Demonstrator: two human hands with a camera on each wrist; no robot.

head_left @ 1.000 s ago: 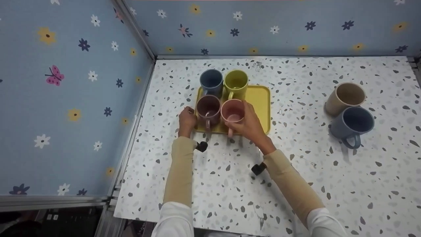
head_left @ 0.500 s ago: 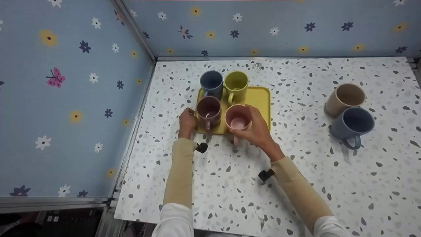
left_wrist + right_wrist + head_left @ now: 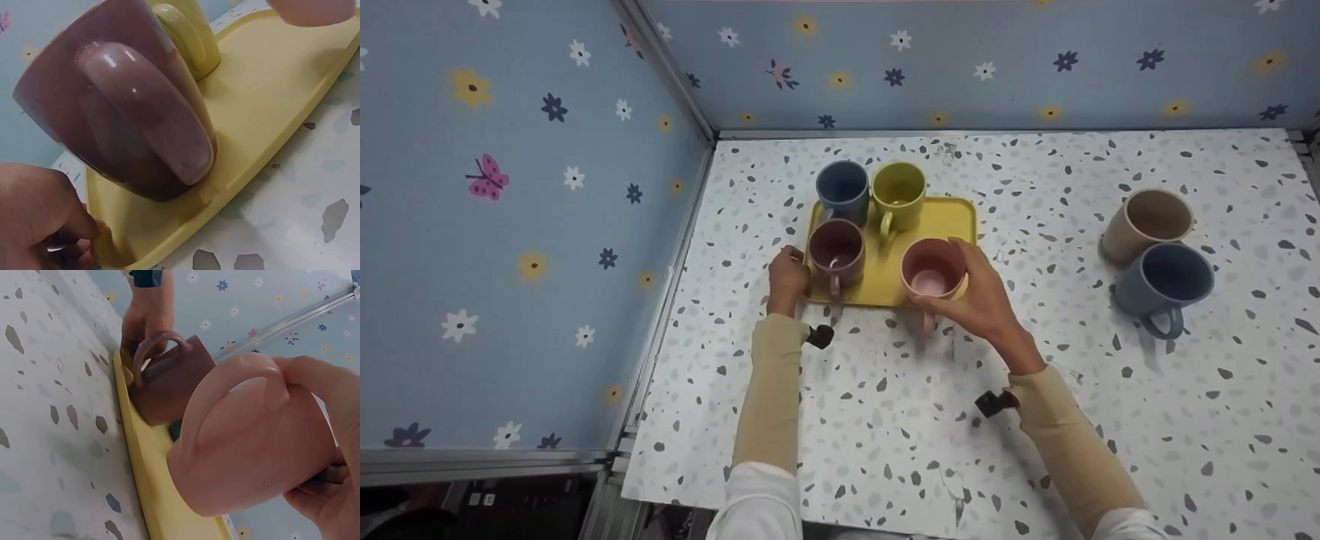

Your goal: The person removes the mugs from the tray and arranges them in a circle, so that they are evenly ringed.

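My right hand [image 3: 986,300] holds a pink mug [image 3: 259,444] around its body, thumb near the handle. In the left wrist view the bottom of this pink mug [image 3: 318,11] hangs above the right part of a yellow tray [image 3: 949,217]. My left hand [image 3: 787,279] pinches the tray's left edge, with the thumb at the rim in the left wrist view. Close to that hand, a purple-brown mug [image 3: 129,112] stands on the tray, handle toward me. Behind it are a blue mug [image 3: 842,193] and a yellow-green mug [image 3: 898,193].
At the right of the speckled white table [image 3: 870,435] stand a beige mug [image 3: 1146,225] and another blue mug [image 3: 1162,285], close together. Flower-patterned blue panels [image 3: 982,67] rise behind the table and on its left side.
My right hand has lifted the pink mug from beside the purple-brown one and carried it right, with a slight shift toward me. The left hand stays at the tray's edge.
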